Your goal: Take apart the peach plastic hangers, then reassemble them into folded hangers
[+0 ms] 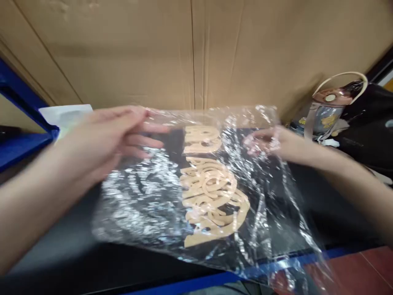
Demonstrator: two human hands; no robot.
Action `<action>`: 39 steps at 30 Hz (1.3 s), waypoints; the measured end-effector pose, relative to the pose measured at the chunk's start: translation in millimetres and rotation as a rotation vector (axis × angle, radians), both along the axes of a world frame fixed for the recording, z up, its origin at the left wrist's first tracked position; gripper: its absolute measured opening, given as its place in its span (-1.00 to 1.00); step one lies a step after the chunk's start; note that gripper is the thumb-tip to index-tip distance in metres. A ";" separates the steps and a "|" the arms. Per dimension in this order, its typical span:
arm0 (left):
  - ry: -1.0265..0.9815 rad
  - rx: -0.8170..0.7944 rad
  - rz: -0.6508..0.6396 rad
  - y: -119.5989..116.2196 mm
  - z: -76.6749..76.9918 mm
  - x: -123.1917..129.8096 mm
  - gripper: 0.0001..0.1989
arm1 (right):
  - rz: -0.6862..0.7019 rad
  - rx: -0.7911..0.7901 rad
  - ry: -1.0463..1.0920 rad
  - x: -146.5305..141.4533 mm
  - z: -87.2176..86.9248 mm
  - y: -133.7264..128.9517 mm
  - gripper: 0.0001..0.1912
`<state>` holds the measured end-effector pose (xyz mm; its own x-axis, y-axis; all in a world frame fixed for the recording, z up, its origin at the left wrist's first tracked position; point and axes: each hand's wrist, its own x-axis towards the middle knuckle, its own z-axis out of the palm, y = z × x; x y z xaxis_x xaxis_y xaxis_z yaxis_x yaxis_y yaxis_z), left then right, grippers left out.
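A clear, crinkled plastic bag [141,213] is spread between my two hands over the black tabletop. My left hand [125,131] pinches its upper left edge between thumb and forefinger, the other fingers extended. At the right, my right hand [264,141] has its fingers curled together on the bag, with shiny film over the fingertips. Light tan, flat cut-out pieces with curved loops [211,184] show through the film in the middle. I cannot tell whether these pieces lie inside the bag or beneath it.
Tan cardboard [138,53] stands upright along the back. A bottle in a brown-topped carrier [331,110] with a loop handle stands at the right, beside a black item [368,131]. White paper [66,114] sits behind my left hand. Blue edging [190,284] runs along the table's front.
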<state>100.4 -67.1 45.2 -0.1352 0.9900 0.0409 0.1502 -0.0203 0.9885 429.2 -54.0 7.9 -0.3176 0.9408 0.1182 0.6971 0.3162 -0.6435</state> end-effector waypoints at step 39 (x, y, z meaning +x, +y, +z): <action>-0.024 -0.058 -0.136 32.7 -63.2 62.9 -0.78 | -0.409 0.335 -0.784 60.3 -39.7 132.6 -0.66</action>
